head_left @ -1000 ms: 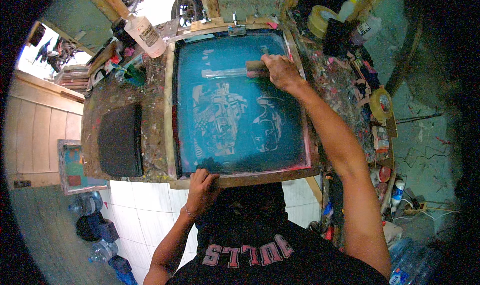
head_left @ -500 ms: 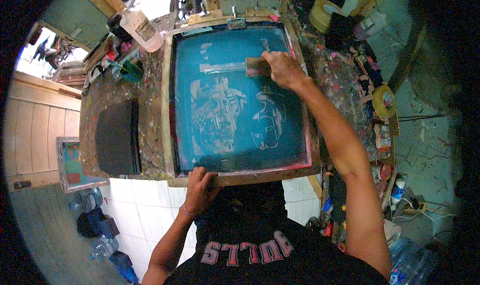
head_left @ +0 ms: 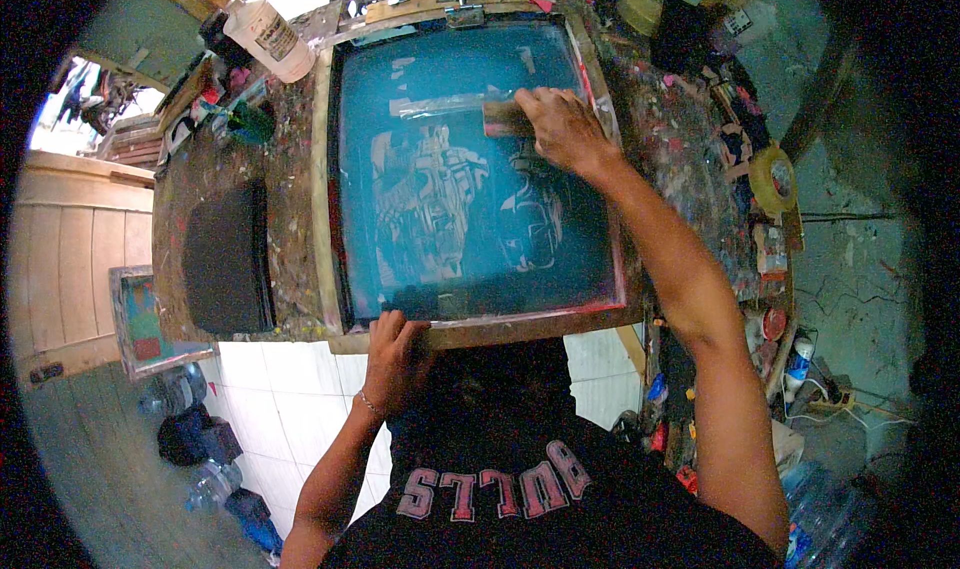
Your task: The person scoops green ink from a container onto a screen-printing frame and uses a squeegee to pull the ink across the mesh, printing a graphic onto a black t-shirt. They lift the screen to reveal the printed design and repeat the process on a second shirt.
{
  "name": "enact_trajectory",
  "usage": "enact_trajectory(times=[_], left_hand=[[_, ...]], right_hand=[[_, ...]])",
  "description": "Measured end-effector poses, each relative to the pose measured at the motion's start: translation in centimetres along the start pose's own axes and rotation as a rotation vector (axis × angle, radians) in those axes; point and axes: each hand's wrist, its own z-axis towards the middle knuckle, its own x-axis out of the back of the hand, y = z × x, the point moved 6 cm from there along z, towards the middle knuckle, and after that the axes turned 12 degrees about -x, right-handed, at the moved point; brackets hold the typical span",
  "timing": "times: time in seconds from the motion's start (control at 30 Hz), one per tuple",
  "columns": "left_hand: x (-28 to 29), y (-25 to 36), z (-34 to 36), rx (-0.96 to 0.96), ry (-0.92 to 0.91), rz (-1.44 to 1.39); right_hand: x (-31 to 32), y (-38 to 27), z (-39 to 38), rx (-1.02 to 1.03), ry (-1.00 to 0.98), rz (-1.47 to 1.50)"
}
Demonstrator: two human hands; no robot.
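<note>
A screen-printing frame (head_left: 323, 199) with blue mesh (head_left: 450, 59) and pale line-drawn designs (head_left: 432, 199) lies in front of me. My right hand (head_left: 570, 129) is closed over the right part of a wooden-handled squeegee (head_left: 498, 119), which sits across the upper part of the mesh. A pale, shiny strip (head_left: 435, 106) runs leftward from the squeegee; I cannot tell what it is. At the near edge of the frame, my left hand (head_left: 394, 354) has its fingers curled over the wooden rim. A metal hinge clamp (head_left: 465, 16) meets the frame's far side.
Left of the frame, a stack of black sheets or cloth (head_left: 228, 259) lies on the stained table (head_left: 290, 189). A whitish plastic bottle (head_left: 270, 39) stands at the far left. Tape rolls (head_left: 772, 181) and clutter line the right edge. A smaller screen (head_left: 160, 319) leans below left.
My view has tipped slightly, so the scene sits higher in the picture. My right hand has rolled further over the squeegee, which stays near the same place. My left hand stays on the rim.
</note>
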Motion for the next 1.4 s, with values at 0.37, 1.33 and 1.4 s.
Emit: enact_trajectory(times=[0.37, 1.33, 1.4], left_hand=[[0.3, 0.3, 0.2, -0.079, 0.061, 0.025], [0.3, 0.7, 0.0, -0.054, 0.087, 0.026], [0.4, 0.8, 0.0, -0.066, 0.102, 0.027]], right_hand=[[2.6, -5.5, -11.8, -0.031, 0.071, 0.019], [2.2, -10.8, -23.3, -0.087, 0.047, -0.035], [2.2, -10.8, -23.3, -0.086, 0.040, -0.035]])
